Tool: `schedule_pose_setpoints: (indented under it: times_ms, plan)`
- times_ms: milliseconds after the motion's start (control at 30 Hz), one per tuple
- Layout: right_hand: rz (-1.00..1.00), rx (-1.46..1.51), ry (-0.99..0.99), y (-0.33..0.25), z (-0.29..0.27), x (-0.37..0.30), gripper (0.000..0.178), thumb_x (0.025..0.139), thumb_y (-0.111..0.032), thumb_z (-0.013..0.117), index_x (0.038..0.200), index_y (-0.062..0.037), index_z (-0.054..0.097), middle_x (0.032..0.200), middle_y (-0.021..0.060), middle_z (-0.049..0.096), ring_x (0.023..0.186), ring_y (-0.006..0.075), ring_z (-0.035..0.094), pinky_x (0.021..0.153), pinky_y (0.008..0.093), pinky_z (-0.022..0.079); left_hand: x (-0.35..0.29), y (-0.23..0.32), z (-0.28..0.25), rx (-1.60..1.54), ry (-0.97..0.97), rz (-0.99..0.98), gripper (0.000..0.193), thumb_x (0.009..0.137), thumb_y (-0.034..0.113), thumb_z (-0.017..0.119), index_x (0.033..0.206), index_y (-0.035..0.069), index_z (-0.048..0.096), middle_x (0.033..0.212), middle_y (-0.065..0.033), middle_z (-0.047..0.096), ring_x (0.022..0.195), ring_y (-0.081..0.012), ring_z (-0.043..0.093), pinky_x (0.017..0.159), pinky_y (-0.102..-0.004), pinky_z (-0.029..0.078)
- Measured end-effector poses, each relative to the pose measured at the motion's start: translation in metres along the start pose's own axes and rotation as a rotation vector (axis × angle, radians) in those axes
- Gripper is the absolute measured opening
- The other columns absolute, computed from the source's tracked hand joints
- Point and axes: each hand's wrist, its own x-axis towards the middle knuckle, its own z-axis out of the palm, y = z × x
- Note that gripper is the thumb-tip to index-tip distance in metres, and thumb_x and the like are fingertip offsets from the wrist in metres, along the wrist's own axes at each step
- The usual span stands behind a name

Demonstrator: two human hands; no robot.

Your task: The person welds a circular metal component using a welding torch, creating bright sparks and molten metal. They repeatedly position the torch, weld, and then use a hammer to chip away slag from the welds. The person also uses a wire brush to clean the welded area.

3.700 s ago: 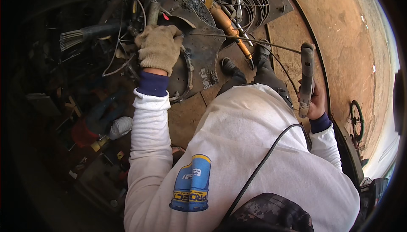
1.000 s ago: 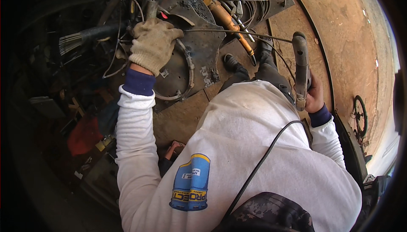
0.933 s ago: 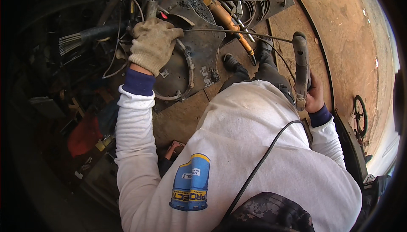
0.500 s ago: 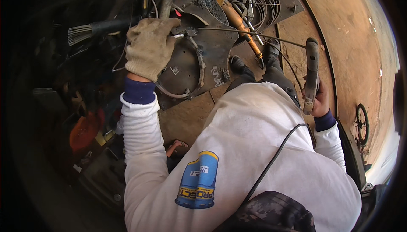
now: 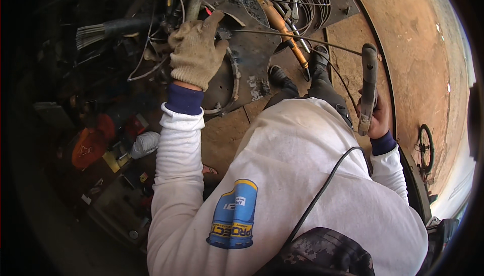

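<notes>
My left hand (image 5: 198, 51), in a tan knitted glove, hovers over a metal ring (image 5: 235, 76) on a dark steel plate (image 5: 252, 56). Its index finger and thumb are spread apart; the other fingers are partly hidden. The glove covers much of the ring's left side. My bare right hand (image 5: 379, 114) is closed around the grey handle of a welding electrode holder (image 5: 370, 74). From the holder's top a long thin welding rod (image 5: 302, 39) reaches left, its tip close to a small dark metal block (image 5: 223, 33) beside my left thumb.
An orange angle grinder (image 5: 277, 18) lies across the plate's far side, beside locking pliers (image 5: 295, 3) and coiled wire (image 5: 317, 3). A bundle of welding rods (image 5: 91, 35) sticks out at the left. Orange items (image 5: 83, 150) lie lower left; a bicycle wheel (image 5: 426, 147) shows right.
My left hand has shifted right and its index finger and thumb have spread, coming off the ring's top. The right hand with the electrode holder has hardly moved.
</notes>
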Motion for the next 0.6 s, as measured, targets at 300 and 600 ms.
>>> schedule_pose_setpoints:
  times_ms: [300,600]
  plan:
    - [0.016,0.033,0.007,0.0005,-0.0002,-0.0011,0.047,0.087,-0.013,0.07,0.126,0.0058,0.052,0.114,0.0085,0.064,0.104,0.0138,0.059,0.092,0.0302,0.047,0.0056,0.0083,-0.0024,-0.008,-0.064,-0.075,0.056,0.078,0.027,0.068,0.132,0.019,0.056,0.105,-0.0023,0.073,0.098,-0.0272,0.063,0.087,-0.0417,0.046]
    - [-0.016,-0.031,-0.019,-0.0053,0.0018,0.0014,0.048,0.089,-0.013,0.069,0.129,0.006,0.05,0.116,0.0095,0.063,0.105,0.0147,0.06,0.093,0.0306,0.047,0.0038,0.0055,0.004,0.052,-0.061,-0.075,0.057,0.078,0.027,0.068,0.133,0.02,0.056,0.103,0.0007,0.073,0.098,-0.0255,0.061,0.087,-0.0417,0.044]
